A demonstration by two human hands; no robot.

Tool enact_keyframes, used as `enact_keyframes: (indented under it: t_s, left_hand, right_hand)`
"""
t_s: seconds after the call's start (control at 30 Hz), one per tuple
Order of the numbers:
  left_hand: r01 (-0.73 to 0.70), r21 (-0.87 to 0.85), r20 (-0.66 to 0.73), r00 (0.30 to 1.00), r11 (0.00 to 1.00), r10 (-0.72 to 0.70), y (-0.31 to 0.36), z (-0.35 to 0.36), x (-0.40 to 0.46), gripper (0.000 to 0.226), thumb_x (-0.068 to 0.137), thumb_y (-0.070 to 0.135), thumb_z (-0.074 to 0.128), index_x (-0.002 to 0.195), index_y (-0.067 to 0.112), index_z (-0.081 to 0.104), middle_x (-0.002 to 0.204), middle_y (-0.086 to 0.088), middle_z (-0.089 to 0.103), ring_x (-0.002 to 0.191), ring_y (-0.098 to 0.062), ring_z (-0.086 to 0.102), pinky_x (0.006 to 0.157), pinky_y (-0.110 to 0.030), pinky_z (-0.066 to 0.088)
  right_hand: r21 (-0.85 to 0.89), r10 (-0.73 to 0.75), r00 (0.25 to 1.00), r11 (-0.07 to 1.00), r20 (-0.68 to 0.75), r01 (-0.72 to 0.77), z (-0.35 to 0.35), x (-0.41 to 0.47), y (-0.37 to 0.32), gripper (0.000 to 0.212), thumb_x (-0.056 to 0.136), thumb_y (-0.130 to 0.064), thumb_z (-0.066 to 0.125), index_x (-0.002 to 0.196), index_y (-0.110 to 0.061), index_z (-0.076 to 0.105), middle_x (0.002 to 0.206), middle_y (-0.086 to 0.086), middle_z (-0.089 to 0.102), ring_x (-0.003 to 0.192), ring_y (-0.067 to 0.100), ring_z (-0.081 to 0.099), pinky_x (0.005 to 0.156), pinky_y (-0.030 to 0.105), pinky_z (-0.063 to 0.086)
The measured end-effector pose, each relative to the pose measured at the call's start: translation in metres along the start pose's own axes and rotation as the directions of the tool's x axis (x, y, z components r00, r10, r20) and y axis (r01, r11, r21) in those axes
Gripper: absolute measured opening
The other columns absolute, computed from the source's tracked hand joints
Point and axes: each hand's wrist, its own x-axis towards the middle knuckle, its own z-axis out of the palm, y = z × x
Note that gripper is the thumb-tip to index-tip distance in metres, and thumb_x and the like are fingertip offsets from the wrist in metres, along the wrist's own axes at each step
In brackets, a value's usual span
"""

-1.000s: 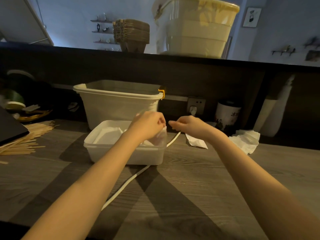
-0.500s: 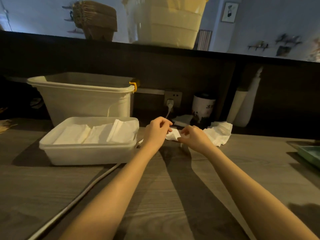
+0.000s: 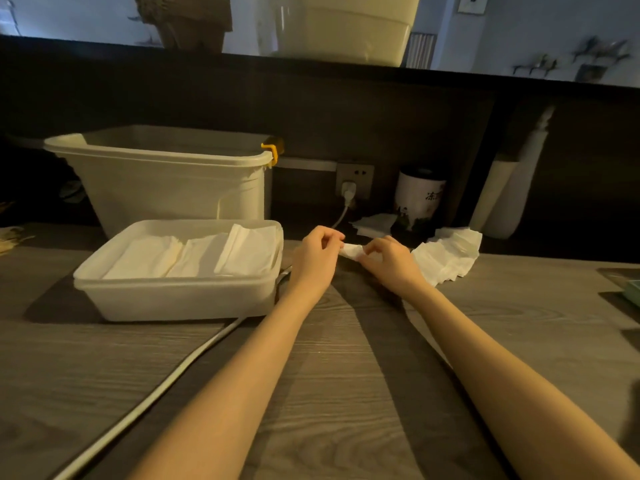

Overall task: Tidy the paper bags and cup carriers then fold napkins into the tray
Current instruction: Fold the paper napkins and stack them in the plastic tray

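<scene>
A white plastic tray (image 3: pixel 173 299) sits on the wooden counter at left, with folded white napkins (image 3: pixel 194 256) lying in rows inside it. Just right of the tray, my left hand (image 3: pixel 317 259) and my right hand (image 3: pixel 389 263) pinch the two ends of one white napkin (image 3: pixel 350 251) held low over the counter. A loose pile of unfolded napkins (image 3: pixel 446 259) lies right behind my right hand.
A large cream bin (image 3: pixel 166 188) stands behind the tray. A white cable (image 3: pixel 152 398) runs from the wall socket (image 3: pixel 355 178) across the counter. A white cup (image 3: pixel 419 197) and a paper roll (image 3: pixel 502 199) stand by the back wall. Stacked brown carriers (image 3: pixel 188 19) sit on the upper ledge.
My left hand left the tray, where a napkin now lies, and moved right. Both hands picked up a fresh napkin by the loose pile. The view swung right.
</scene>
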Motion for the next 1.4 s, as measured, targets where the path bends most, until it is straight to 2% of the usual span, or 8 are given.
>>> enact_keyframes:
  t_s: [0.2,0.27,0.4,0.7,0.83,1.1,1.27,1.4]
  left_hand:
    - [-0.065,0.016,0.189,0.980,0.998,0.061,0.020,-0.002,-0.003,0.042,0.094,0.034,0.050,0.132,0.016,0.045,0.134,0.000,0.048,0.122,-0.015,0.045,0.090,-0.023,0.038]
    - [-0.004,0.071,0.337,0.941,0.997,-0.020,0.031,0.002,-0.006,0.049,0.092,0.041,0.049,0.133,0.014,0.043,0.129,-0.002,0.050,0.113,-0.015,0.048,0.080,-0.021,0.040]
    - [0.115,0.074,0.442,0.887,0.991,-0.136,0.039,0.021,-0.019,0.040,0.091,0.041,0.053,0.110,0.006,0.056,0.086,0.004,0.052,0.080,-0.007,0.049,0.061,-0.018,0.036]
    - [0.135,0.029,0.484,0.865,0.990,-0.132,0.029,0.033,-0.031,0.006,0.090,0.023,0.058,0.095,0.019,0.058,0.087,0.004,0.057,0.084,-0.010,0.054,0.065,-0.019,0.042]
    - [0.181,0.017,0.536,0.828,0.983,-0.162,0.030,0.032,-0.028,0.026,0.085,0.023,0.065,0.107,0.011,0.057,0.102,-0.003,0.062,0.097,-0.016,0.059,0.079,-0.028,0.050]
    - [0.391,-0.236,0.599,0.780,0.890,-0.184,0.037,0.030,-0.033,0.023,0.090,0.031,0.057,0.102,0.012,0.056,0.099,-0.005,0.066,0.093,-0.018,0.064,0.081,-0.032,0.052]
    - [0.455,-0.288,0.516,0.815,0.843,-0.264,0.034,0.031,-0.031,0.037,0.091,0.038,0.052,0.118,0.012,0.051,0.103,-0.005,0.062,0.097,-0.022,0.061,0.079,-0.034,0.051]
    - [0.392,-0.248,0.528,0.821,0.886,-0.216,0.030,0.030,-0.032,0.039,0.090,0.020,0.057,0.127,0.014,0.048,0.108,-0.005,0.062,0.095,-0.019,0.062,0.078,-0.031,0.053]
  right_hand:
    - [0.448,0.004,0.999,0.894,0.038,-0.020,-0.045,-0.020,-0.007,0.008,0.093,-0.022,0.057,0.090,-0.015,0.059,0.086,0.001,0.062,0.085,0.015,0.061,0.073,0.028,0.056]
    - [0.581,0.007,0.996,0.812,0.088,-0.057,-0.060,-0.030,-0.008,0.006,0.093,-0.018,0.056,0.089,-0.016,0.059,0.088,0.003,0.062,0.086,0.014,0.063,0.071,0.028,0.058]
    - [0.581,0.011,0.998,0.812,0.068,-0.049,-0.071,-0.045,-0.004,0.006,0.094,-0.018,0.054,0.092,-0.017,0.060,0.083,-0.001,0.062,0.072,0.003,0.064,0.061,0.019,0.054]
    - [0.492,-0.039,0.998,0.871,0.056,0.006,-0.066,-0.060,0.004,0.013,0.082,-0.026,0.069,0.094,-0.025,0.063,0.083,-0.009,0.063,0.073,-0.006,0.059,0.062,0.009,0.046]
    - [0.478,0.009,1.000,0.879,-0.024,0.004,-0.062,-0.057,0.004,0.012,0.085,-0.024,0.067,0.094,-0.017,0.063,0.086,-0.005,0.063,0.083,0.006,0.062,0.067,0.018,0.053]
    - [0.545,0.005,0.985,0.833,-0.170,0.090,-0.062,-0.055,-0.001,0.010,0.085,-0.023,0.066,0.077,-0.024,0.060,0.082,-0.002,0.063,0.086,0.022,0.063,0.075,0.037,0.052]
    - [0.652,-0.016,0.989,0.750,-0.145,0.108,-0.062,-0.058,-0.003,0.013,0.087,-0.013,0.063,0.087,-0.025,0.066,0.089,-0.014,0.065,0.086,-0.004,0.062,0.074,0.020,0.053]
    - [0.635,-0.011,0.990,0.766,-0.138,0.097,-0.060,-0.059,-0.005,0.015,0.089,-0.012,0.060,0.087,-0.027,0.063,0.091,-0.012,0.064,0.087,0.002,0.062,0.078,0.026,0.054]
